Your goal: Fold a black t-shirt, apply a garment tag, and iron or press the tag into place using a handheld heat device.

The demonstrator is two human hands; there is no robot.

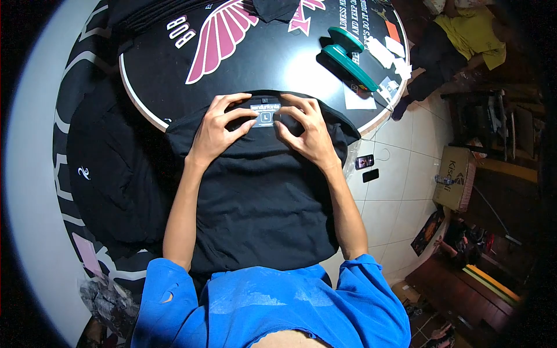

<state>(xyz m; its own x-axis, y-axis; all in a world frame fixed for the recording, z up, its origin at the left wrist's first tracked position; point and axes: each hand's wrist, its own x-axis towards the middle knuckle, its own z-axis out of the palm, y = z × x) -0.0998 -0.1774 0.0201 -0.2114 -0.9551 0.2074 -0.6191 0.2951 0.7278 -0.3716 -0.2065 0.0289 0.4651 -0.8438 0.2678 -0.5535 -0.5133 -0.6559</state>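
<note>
A black T-shirt (264, 197) hangs over the near edge of the round table and spreads down across my lap. Its neckline lies toward the far side, with a white-and-grey neck label (265, 119) printed or fixed at the centre. At the left of that label, my left hand (223, 129) curls its fingers over the collar, thumb bent toward the label. Mirroring it on the right, my right hand (304, 129) pinches the collar with fingertips over the edge. Fabric hides some of the contact under both hands.
The black round table (148, 87) bears pink wing artwork. On it stand a green handled device (346, 61), papers (360, 95) and folded black garments (168, 17). More black clothing (116, 168) piles at left. Two phones (367, 167), a cardboard box (454, 178) and a person in yellow (473, 35) are at right.
</note>
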